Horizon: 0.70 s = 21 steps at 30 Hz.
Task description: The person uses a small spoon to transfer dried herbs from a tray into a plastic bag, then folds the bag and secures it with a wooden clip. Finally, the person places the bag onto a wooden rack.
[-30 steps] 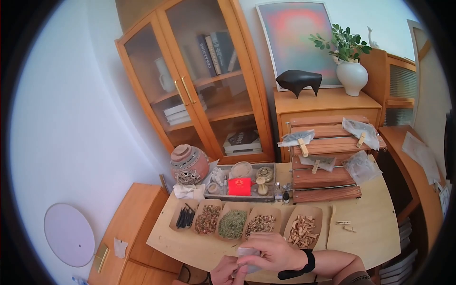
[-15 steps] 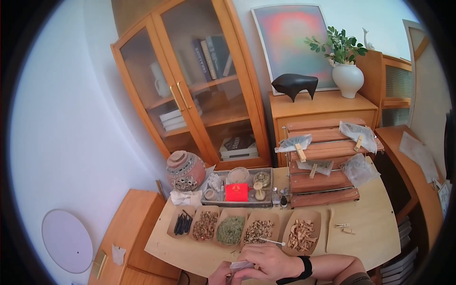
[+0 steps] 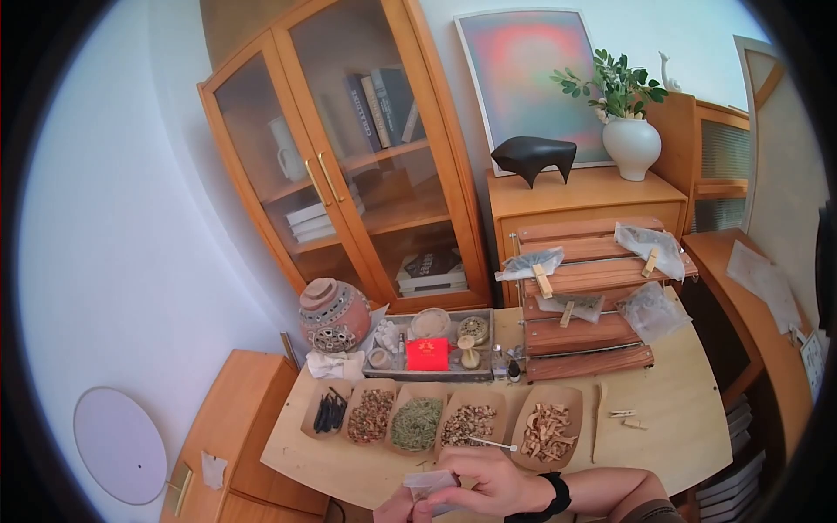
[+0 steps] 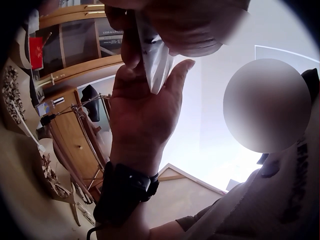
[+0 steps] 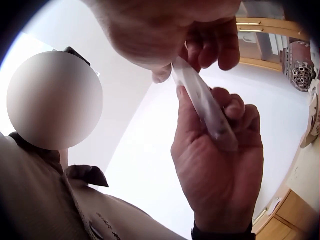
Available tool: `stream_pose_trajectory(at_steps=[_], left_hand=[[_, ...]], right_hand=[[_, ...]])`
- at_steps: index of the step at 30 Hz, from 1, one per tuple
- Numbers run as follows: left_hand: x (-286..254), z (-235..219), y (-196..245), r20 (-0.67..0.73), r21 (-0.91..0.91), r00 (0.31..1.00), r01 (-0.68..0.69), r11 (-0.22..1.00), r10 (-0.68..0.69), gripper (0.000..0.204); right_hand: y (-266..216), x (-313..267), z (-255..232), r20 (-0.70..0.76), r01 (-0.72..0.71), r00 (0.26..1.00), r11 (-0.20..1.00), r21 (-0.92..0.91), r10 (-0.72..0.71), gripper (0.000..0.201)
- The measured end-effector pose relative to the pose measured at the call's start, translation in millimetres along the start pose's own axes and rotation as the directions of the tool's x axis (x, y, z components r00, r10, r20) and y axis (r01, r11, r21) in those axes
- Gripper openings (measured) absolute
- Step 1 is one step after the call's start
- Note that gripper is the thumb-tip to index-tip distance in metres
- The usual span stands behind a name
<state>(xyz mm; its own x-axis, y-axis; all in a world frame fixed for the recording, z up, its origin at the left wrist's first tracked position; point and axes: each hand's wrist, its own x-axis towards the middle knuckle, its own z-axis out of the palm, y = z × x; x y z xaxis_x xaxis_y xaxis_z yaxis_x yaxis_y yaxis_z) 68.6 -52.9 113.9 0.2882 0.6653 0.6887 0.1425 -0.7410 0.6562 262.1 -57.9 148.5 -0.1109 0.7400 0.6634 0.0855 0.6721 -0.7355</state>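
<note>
Low at the front of the table, both hands hold a small translucent white pouch. My left hand grips its lower part between thumb and fingers, as the right wrist view shows. My right hand pinches the upper end, with the thumb on one side. Dark bits show through the pouch wall. Just beyond the hands stands a paper tray of chopped brown pieces, with a thin white spoon-like stick across it. Right of that is a tray of pale dried slices.
Further left are trays of green dried herb, reddish-brown bits and dark sticks. Behind them sit a grey tray with a red packet, and a wooden slatted rack with clipped bags. Clothespins lie at right.
The head view has shifted slightly. The hands have moved a little down and left, uncovering the white stick, and more of the pouch now shows between the fingers.
</note>
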Motion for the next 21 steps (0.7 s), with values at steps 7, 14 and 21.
stream_pose_trajectory(at_steps=[7, 14, 21], left_hand=[[4, 4, 11, 0.033, 0.06, 0.999, -0.005, 0.998, 0.003, 0.02], [-5, 7, 8, -0.043, 0.152, 0.997, -0.06, 0.987, 0.067, 0.024], [0, 12, 5, -0.065, 0.076, 0.997, -0.03, 0.997, 0.035, 0.028]], right_hand=[[8, -9, 8, -0.076, 0.189, 0.978, 0.978, -0.094, -0.196, 0.008], [-2, 0, -8, 0.119, 0.127, 0.987, 0.983, -0.134, -0.111, 0.011], [18, -11, 8, 0.018, 0.131, 0.991, 0.99, -0.058, -0.13, 0.014]])
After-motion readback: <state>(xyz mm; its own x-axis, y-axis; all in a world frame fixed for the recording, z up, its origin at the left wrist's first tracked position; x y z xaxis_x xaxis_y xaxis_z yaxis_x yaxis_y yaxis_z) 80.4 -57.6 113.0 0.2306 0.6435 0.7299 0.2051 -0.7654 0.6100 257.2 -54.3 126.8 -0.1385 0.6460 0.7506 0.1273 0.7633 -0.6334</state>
